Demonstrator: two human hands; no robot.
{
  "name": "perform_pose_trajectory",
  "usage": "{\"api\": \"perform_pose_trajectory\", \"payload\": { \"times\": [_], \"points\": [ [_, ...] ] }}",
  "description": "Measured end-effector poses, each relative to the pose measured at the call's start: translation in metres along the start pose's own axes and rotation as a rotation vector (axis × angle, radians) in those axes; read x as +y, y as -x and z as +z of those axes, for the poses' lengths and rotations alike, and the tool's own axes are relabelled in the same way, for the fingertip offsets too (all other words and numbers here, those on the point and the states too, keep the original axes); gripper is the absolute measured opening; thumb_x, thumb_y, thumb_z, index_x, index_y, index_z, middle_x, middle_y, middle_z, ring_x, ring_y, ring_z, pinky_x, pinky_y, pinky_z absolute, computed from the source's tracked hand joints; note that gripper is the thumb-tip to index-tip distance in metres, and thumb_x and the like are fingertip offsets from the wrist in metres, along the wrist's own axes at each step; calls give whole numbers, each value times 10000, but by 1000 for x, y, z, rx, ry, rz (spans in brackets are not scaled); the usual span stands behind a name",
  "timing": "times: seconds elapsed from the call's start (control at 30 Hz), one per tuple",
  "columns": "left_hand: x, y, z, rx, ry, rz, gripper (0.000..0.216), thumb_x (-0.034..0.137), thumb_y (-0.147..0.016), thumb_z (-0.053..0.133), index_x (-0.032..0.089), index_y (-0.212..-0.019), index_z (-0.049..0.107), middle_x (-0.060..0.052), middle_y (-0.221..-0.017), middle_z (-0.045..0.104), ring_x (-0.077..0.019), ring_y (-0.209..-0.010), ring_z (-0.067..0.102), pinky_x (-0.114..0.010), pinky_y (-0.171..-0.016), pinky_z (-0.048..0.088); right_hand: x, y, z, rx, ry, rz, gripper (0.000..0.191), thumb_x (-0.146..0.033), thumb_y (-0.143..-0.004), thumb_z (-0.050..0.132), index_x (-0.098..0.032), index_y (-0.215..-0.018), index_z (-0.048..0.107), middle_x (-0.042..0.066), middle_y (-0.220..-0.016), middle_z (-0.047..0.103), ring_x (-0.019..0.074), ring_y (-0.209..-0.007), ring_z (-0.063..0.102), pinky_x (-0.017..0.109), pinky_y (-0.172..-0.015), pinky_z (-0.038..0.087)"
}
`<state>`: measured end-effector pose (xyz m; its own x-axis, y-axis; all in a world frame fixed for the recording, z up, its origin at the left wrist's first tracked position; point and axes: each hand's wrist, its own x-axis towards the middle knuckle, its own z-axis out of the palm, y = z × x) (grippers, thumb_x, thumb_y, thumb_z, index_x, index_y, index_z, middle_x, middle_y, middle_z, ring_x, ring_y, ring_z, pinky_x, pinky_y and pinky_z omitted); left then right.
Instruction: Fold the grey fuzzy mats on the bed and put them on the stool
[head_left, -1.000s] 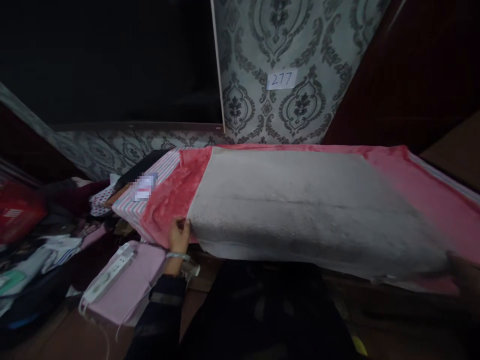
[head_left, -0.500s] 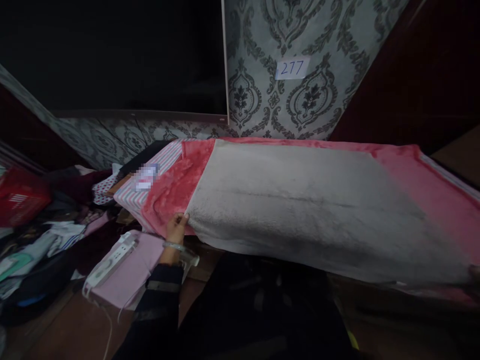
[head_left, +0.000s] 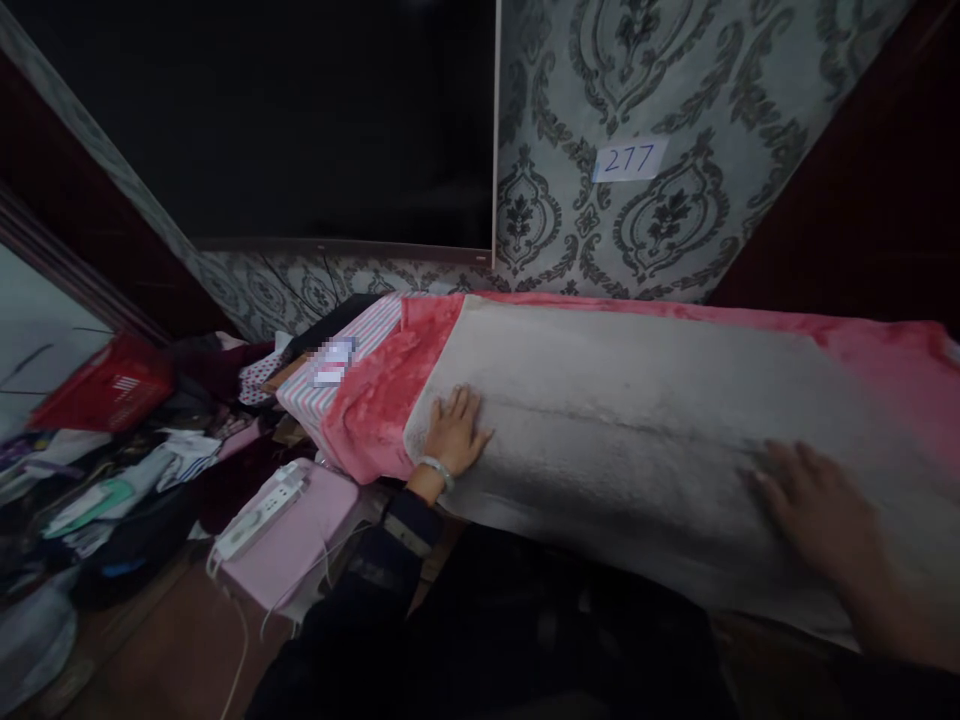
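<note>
A grey cloth (head_left: 600,360) lies spread over a red plush blanket (head_left: 382,385) on a long low surface. A faint crease runs lengthwise along the grey cloth, and its front edge hangs down. My left hand (head_left: 454,435), with a bracelet at the wrist, rests on the cloth near its left end, fingers spread. Farther right, my right hand (head_left: 821,515) is over the cloth with its fingers stretched out, slightly blurred; whether it presses on the cloth I cannot tell. Under the blanket's left side shows a striped cloth (head_left: 364,345).
A power strip (head_left: 262,510) lies on a pink stool (head_left: 322,510) at the left, its cord trailing to the floor. Beyond are piled clothes (head_left: 150,480) and a red basket (head_left: 112,385). A large television (head_left: 300,120) hangs behind, beside a paper marked 277 (head_left: 630,159).
My left hand has let go of the grey cloth's left edge and now lies flat on it. My right hand has come from the far right edge onto the cloth. The view has shifted left.
</note>
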<state>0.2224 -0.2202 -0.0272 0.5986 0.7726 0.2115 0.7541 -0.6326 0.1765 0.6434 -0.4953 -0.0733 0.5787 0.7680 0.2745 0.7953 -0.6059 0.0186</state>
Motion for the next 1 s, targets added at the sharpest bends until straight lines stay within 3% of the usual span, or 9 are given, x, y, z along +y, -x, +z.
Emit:
{"api": "perform_pose_trajectory", "payload": {
  "times": [0.1, 0.3, 0.4, 0.53, 0.6, 0.67, 0.8, 0.9, 1.0],
  "points": [
    [-2, -8, 6, -87, -76, -17, 677, 554, -981, 379, 175, -1542, 382, -158, -1631, 307, -307, -1523, 246, -560, -1233, 159, -22, -1, 7, -27, -64, 14, 731, -524, -914, 131, -267, -1545, 396, 127, -1542, 440, 358, -1413, 373, 627, -1033, 391],
    [-36, -12, -4, -81, -111, -220, 672, 573, -979, 363, 180, -1521, 422, -174, -1618, 330, -324, -1512, 267, -580, -1208, 210, -32, 4, -6, -96, -12, 61, 761, -517, -924, 107, -189, -1526, 437, 122, -1581, 387, 337, -1427, 360, 572, -1081, 365],
    [-37, -24, -13, -68, -116, -312, 622, 523, -985, 371, 163, -1481, 471, -199, -1589, 376, -352, -1494, 297, -640, -1180, 229, -38, 3, -13, -116, 17, 76, 735, -499, -942, 126, -180, -1530, 430, 111, -1586, 383, 331, -1432, 350, 563, -1093, 360],
    [-22, -60, -21, -87, -97, -140, 640, 496, -984, 396, 135, -1512, 421, -200, -1621, 311, -338, -1523, 231, -617, -1204, 195, -40, 3, -13, -100, 12, 69, 691, -481, -972, 156, -179, -1523, 443, 107, -1588, 380, 333, -1434, 347, 572, -1100, 360],
    [-15, -81, -20, -152, -74, -1, 649, 496, -991, 390, 177, -1554, 354, -161, -1641, 282, -289, -1535, 211, -563, -1230, 162, -40, 2, -10, -81, 2, 59, 666, -463, -985, 173, -179, -1521, 446, 109, -1587, 383, 332, -1431, 352, 573, -1097, 365],
    [-11, -98, -18, -205, -64, 42, 641, 498, -994, 380, 219, -1569, 328, -137, -1634, 309, -256, -1534, 222, -536, -1241, 143, -41, 0, -7, -62, 0, 63, 639, -452, -994, 198, -188, -1518, 450, 110, -1579, 397, 332, -1426, 361, 574, -1096, 367],
    [-9, -111, -9, -207, -74, -27, 708, 512, -981, 361, 122, -1571, 312, -225, -1647, 204, -380, -1540, 134, -686, -1182, 132, -49, -4, -9, -88, 9, 104, 588, -446, -1015, 252, -227, -1528, 437, 92, -1589, 383, 321, -1450, 335, 557, -1130, 334],
    [-11, -116, -4, -187, -149, -196, 726, 581, -971, 290, 213, -1596, 258, -145, -1684, 136, -402, -1540, 91, -699, -1164, 160, -51, -13, -17, -165, -3, 101, 577, -462, -1028, 267, -257, -1552, 397, 81, -1616, 328, 327, -1473, 298, 579, -1140, 313],
    [-13, -122, -1, -170, -149, -245, 785, 663, -937, 251, 251, -1604, 223, -115, -1695, 106, -457, -1525, 79, -727, -1140, 176, -37, -25, -23, -221, -70, 37, 606, -515, -1035, 244, -281, -1589, 310, 71, -1642, 261, 312, -1493, 262, 594, -1153, 291]
  ]
}}
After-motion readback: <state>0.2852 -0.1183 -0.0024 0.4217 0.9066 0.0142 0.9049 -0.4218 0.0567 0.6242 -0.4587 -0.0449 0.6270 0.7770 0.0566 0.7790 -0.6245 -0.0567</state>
